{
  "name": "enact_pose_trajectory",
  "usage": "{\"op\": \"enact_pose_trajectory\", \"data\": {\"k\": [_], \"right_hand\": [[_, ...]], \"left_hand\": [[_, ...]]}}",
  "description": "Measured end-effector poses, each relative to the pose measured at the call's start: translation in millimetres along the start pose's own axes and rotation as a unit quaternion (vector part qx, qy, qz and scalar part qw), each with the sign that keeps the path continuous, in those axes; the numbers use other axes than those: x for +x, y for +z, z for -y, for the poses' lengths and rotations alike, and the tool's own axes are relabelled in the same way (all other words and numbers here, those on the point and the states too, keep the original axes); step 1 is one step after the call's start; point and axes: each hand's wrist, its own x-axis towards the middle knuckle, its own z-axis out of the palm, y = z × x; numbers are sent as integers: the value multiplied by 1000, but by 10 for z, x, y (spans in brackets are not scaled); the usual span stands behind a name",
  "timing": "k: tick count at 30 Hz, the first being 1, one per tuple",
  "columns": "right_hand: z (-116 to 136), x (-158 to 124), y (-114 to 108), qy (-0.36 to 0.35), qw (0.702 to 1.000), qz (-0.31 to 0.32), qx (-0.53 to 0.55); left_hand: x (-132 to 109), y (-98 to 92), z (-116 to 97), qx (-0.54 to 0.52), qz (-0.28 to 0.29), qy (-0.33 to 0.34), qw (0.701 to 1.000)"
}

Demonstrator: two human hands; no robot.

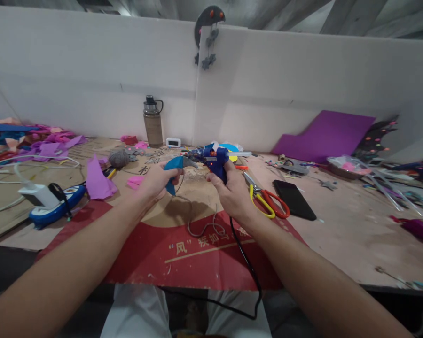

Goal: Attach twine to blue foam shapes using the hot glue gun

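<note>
My left hand (159, 180) is closed on a blue and grey crescent-shaped craft piece (176, 164), holding it above the work surface. From that piece a strand of grey yarn (197, 233) hangs down and curls on the red printed sheet (137, 253). Wrapped round the handle of a blue glue gun (216, 164) is my right hand (234, 190). The glue gun's nozzle points left, close to the grey end of the crescent; I cannot tell if they touch. A clear glue stick (241, 154) sticks out of its back, and a black cord (245, 253) runs down from the handle.
Right of my right hand lie scissors (264, 199) with red and yellow handles and a black phone (293, 199). At left are a blue power strip (58, 209) with a white charger, purple felt (98, 178) and grey yarn (119, 157). A bottle (152, 123) stands by the wall.
</note>
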Motion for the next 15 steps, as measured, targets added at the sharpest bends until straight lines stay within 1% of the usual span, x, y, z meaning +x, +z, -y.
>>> {"op": "enact_pose_trajectory", "data": {"k": [3,8,15], "right_hand": [[12,3,-2,-8,1000,-1,8],[5,4,6,-4,1000,2,-9],[0,3,7,-1,1000,-4,9]], "left_hand": [[-6,12,-15,-1,0,-2,1000],[-13,15,-35,-6,-3,-3,1000],[-23,32,-59,26,-14,-11,999]]}}
